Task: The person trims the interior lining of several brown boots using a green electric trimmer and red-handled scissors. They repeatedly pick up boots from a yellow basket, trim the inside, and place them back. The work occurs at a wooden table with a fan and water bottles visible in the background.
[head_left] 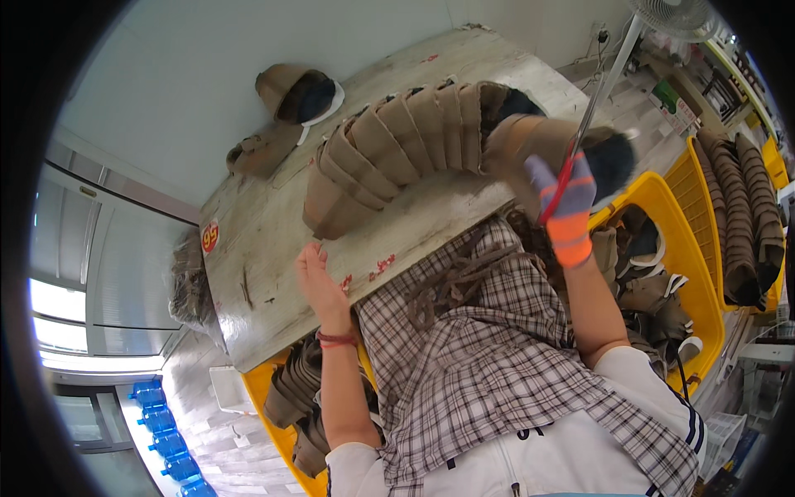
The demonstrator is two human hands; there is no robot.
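A curved row of nested brown caps [397, 137] with dark linings lies across the table. At its right end a separate brown cap [522, 153] is smeared by motion. My right hand [566, 199], in a purple and orange glove, is closed at that cap's edge. Across its fingers runs a red-handled tool [560, 189]; its exact kind is unclear. My bare left hand [320, 282] is at the table's front edge, below the row's left end. Its fingers are loosely bent and appear to hold nothing.
More caps [286, 95] lie at the table's [273, 282] back left. Yellow crates [700, 257] of brown caps stand at my right, and another yellow crate [263, 381] is under the table at my left. A fan [675, 16] on a pole rises at the far right.
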